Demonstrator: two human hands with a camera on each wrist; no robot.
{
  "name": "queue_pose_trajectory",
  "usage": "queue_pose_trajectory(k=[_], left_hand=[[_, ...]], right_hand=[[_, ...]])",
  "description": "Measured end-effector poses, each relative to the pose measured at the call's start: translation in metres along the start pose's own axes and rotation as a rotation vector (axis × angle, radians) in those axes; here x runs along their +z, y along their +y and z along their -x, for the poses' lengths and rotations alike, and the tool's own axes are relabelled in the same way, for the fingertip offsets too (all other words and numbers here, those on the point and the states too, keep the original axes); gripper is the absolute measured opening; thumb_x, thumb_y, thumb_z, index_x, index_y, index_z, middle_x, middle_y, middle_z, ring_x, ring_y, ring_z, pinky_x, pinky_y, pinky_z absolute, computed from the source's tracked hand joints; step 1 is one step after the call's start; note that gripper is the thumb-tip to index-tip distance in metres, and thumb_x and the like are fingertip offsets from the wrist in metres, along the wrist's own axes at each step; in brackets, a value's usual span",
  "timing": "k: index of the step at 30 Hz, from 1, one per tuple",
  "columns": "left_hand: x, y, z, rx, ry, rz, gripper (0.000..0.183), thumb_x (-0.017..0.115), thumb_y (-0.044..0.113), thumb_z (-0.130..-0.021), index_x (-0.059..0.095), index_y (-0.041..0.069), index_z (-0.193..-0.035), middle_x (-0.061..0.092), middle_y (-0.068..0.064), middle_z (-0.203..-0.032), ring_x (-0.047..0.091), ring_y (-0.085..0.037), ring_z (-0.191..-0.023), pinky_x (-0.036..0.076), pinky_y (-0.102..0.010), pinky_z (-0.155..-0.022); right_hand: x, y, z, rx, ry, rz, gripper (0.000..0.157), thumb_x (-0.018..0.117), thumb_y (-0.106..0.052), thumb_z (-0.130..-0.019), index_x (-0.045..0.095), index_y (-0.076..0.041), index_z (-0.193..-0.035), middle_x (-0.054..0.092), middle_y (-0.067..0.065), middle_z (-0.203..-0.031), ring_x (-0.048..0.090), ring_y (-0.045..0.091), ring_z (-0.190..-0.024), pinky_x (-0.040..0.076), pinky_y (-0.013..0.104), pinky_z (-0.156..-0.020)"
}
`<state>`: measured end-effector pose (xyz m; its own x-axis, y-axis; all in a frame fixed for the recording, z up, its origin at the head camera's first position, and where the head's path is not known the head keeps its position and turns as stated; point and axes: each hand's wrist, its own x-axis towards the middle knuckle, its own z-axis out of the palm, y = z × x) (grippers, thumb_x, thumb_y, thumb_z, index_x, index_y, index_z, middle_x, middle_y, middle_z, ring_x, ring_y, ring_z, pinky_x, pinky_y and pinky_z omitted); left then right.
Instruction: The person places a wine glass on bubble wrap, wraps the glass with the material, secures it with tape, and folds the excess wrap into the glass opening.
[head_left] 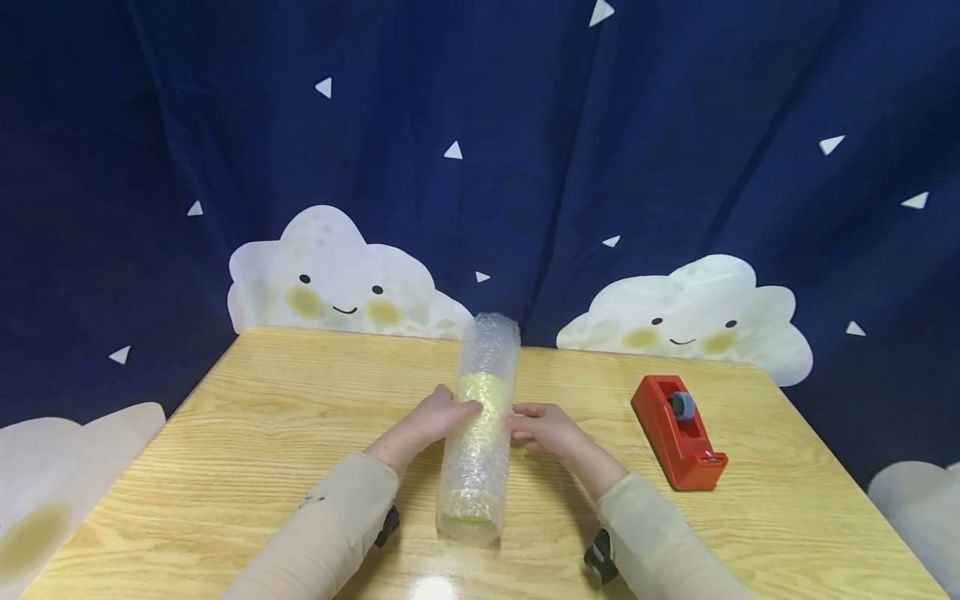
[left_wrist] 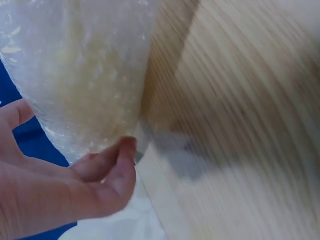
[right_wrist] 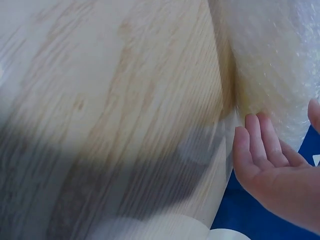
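A long bubble wrap roll [head_left: 474, 487] lies lengthwise on the table, wrapped around something yellow [head_left: 483, 390] that shows through the clear layers. My left hand [head_left: 438, 417] holds the roll from its left side, thumb over the top. In the left wrist view its fingers [left_wrist: 117, 172] bend in against the lower side. On the opposite side my right hand [head_left: 553, 433] touches the wrap with relaxed fingertips. The right wrist view shows these fingers [right_wrist: 257, 142] only slightly bent beside the roll. What exactly the yellow thing is cannot be made out.
A red tape dispenser [head_left: 678, 437] with a small blue-grey tape roll [head_left: 682, 406] stands right of my right hand. The wooden table [head_left: 300, 392] ends at a dark blue curtain [head_left: 405, 125] printed with clouds and white triangles.
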<state>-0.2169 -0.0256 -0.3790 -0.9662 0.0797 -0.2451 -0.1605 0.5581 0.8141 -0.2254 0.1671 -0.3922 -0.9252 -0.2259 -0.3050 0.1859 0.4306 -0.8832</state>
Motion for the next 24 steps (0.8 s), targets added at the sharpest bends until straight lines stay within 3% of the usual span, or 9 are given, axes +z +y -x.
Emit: queue_pose_trajectory(k=[6,11,13,18,24], left_hand=[[0.0052,0.0052,0.0037,0.033,0.052,-0.153,0.09,0.062,0.053,-0.079,0.036,-0.016,-0.131,0.044,-0.033,-0.132,0.042,-0.046,-0.123,0.039,-0.053,-0.101],[0.0068,0.0049,0.0031,0.043,0.067,-0.11,0.08,0.063,0.045,-0.08,0.042,-0.017,-0.125,0.05,-0.032,-0.124,0.051,-0.041,-0.114,0.044,-0.048,-0.097],[0.0069,0.0044,0.0033,0.026,0.07,-0.075,0.083,0.063,0.043,-0.079,0.037,-0.018,-0.13,0.048,-0.032,-0.128,0.05,-0.041,-0.117,0.043,-0.047,-0.099],[0.0074,0.0039,0.0042,0.015,0.084,-0.018,0.092,0.062,0.042,-0.08,0.021,-0.016,-0.139,0.038,-0.034,-0.138,0.042,-0.043,-0.126,0.038,-0.047,-0.105],[0.0071,0.0026,0.0043,0.049,0.065,-0.054,0.088,0.061,0.05,-0.08,0.035,-0.016,-0.132,0.045,-0.032,-0.133,0.049,-0.04,-0.12,0.042,-0.047,-0.099]], right_hand=[[-0.0004,0.0031,-0.0024,-0.011,0.001,-0.02,0.049,0.057,-0.018,-0.091,0.047,0.009,-0.13,0.065,0.022,-0.112,0.066,0.023,-0.095,0.053,0.039,-0.084],[0.0002,0.0031,-0.0029,-0.028,-0.006,-0.088,0.046,0.055,-0.017,-0.091,0.049,0.01,-0.127,0.072,0.01,-0.091,0.063,0.007,-0.077,0.054,0.031,-0.074],[0.0007,0.0029,-0.0029,-0.03,0.0,-0.102,0.045,0.055,-0.016,-0.091,0.05,0.01,-0.127,0.071,0.005,-0.086,0.062,0.005,-0.073,0.052,0.027,-0.07],[0.0028,0.0011,-0.0021,-0.022,0.038,-0.102,0.042,0.054,-0.016,-0.092,0.051,0.009,-0.127,0.071,0.004,-0.088,0.061,0.006,-0.074,0.051,0.026,-0.068],[0.0051,-0.0011,-0.0013,-0.033,0.083,-0.107,0.04,0.053,-0.014,-0.093,0.051,0.009,-0.127,0.068,0.021,-0.105,0.065,0.017,-0.087,0.054,0.038,-0.079]])
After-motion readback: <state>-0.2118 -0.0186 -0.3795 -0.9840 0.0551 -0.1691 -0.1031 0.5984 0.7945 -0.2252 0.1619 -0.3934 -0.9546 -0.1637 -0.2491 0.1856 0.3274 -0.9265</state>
